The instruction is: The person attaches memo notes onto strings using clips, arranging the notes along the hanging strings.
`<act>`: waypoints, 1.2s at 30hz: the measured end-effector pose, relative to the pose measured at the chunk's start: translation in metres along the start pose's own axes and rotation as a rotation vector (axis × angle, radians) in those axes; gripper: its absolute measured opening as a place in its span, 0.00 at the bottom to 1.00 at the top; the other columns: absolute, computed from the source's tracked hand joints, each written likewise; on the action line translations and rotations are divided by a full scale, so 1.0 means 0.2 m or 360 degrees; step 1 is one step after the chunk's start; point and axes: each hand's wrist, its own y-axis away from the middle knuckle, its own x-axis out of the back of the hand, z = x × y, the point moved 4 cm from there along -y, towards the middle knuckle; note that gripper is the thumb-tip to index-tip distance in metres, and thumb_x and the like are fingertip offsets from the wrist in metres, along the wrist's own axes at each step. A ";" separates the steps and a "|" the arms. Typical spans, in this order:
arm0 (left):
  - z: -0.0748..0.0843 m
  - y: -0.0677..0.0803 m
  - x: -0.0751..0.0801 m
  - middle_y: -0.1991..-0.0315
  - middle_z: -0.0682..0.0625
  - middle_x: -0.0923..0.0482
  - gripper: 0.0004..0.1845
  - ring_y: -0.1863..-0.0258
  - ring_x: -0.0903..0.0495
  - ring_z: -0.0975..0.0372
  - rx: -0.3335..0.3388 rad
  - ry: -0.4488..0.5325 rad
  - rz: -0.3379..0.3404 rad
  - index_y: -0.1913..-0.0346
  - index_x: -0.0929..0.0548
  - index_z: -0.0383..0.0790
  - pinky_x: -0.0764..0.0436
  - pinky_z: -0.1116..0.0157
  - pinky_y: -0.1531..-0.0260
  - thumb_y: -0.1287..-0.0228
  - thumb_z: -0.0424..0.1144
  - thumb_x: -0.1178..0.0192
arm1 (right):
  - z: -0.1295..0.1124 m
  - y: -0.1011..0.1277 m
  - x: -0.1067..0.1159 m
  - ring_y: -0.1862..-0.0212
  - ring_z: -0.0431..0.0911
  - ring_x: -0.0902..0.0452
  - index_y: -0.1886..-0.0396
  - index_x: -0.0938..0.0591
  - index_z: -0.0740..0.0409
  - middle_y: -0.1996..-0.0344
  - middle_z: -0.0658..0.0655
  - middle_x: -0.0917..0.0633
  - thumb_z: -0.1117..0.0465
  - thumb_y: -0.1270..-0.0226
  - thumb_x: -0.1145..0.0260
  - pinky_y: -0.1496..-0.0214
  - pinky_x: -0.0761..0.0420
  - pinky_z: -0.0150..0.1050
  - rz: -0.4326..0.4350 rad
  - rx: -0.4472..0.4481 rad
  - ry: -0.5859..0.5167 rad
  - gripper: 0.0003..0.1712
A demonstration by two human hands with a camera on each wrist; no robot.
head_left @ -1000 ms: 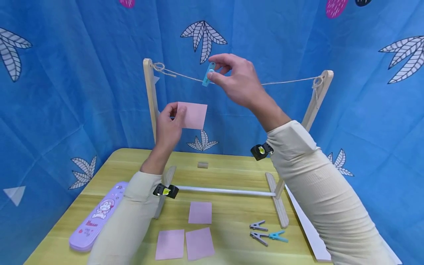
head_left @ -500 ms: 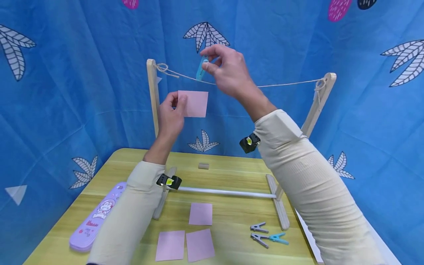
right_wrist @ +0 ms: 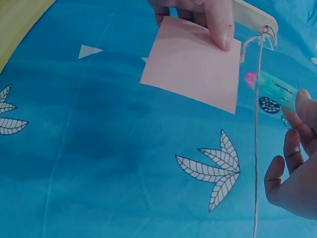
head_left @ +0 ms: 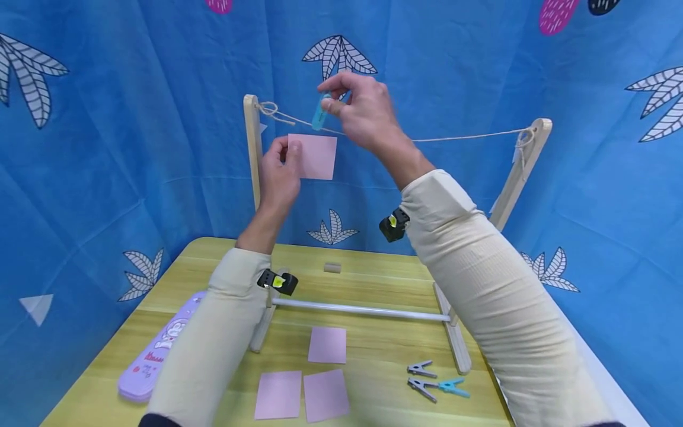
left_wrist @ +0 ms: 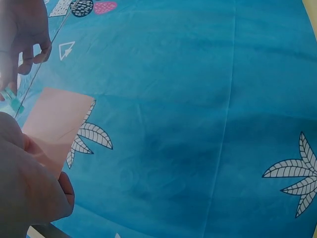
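My left hand (head_left: 283, 172) pinches a pink square paper note (head_left: 316, 158) by its left edge, thumb in front. The note is upright, its top edge just under the string (head_left: 453, 138). Above it, my right hand (head_left: 365, 110) pinches a blue clothespin (head_left: 319, 114) between thumb and fingers, its lower end at the string. In the right wrist view the clothespin (right_wrist: 275, 89) overlaps the string, and the note (right_wrist: 195, 64) stands beside it. The left wrist view shows the note (left_wrist: 57, 126) in the left hand, the clothespin partly cut off at the edge.
The string is tied between two wooden posts (head_left: 520, 172), joined low down by a white rod (head_left: 363, 309). Several pink notes (head_left: 327, 345) lie on the table (head_left: 384, 338). Grey and blue clothespins (head_left: 453, 387) lie at right, a purple pencil case (head_left: 144, 373) at left.
My left hand has raised the note toward the string. The right hand has shifted left along the string with the clothespin. The view has turned slightly.
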 end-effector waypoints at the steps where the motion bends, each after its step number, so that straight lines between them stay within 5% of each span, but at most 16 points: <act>1: 0.00 0.00 0.00 0.48 0.46 0.24 0.20 0.52 0.25 0.61 -0.0004 0.0004 0.0003 0.40 0.26 0.43 0.21 0.67 0.52 0.26 0.49 0.53 | 0.00 0.00 -0.01 0.62 0.40 0.32 0.45 0.19 0.42 0.58 0.44 0.25 0.53 0.29 0.41 0.65 0.32 0.31 -0.0016 0.0003 0.0004 0.15; 16: 0.04 -0.02 0.01 0.48 0.46 0.25 0.20 0.51 0.26 0.62 -0.0086 0.0082 -0.0026 0.40 0.27 0.42 0.21 0.68 0.51 0.26 0.50 0.52 | -0.03 -0.02 -0.09 0.68 0.40 0.33 0.42 0.21 0.42 0.55 0.45 0.23 0.52 0.27 0.43 0.66 0.33 0.33 -0.0157 -0.0006 0.0085 0.17; 27: 0.04 -0.02 0.00 0.50 0.45 0.26 0.20 0.54 0.29 0.63 -0.0118 0.0061 -0.0049 0.40 0.28 0.39 0.26 0.71 0.58 0.25 0.48 0.53 | -0.01 -0.01 -0.09 0.56 0.41 0.30 0.36 0.24 0.41 0.55 0.46 0.25 0.48 0.28 0.43 0.60 0.30 0.36 -0.0270 -0.0057 -0.0020 0.22; 36: 0.04 0.00 0.02 0.47 0.45 0.27 0.21 0.50 0.29 0.62 -0.0155 0.0014 -0.0049 0.38 0.30 0.40 0.24 0.69 0.54 0.26 0.47 0.50 | 0.00 0.00 -0.09 0.52 0.41 0.27 0.35 0.27 0.38 0.49 0.47 0.20 0.47 0.29 0.44 0.52 0.26 0.37 -0.0297 -0.0053 0.0020 0.23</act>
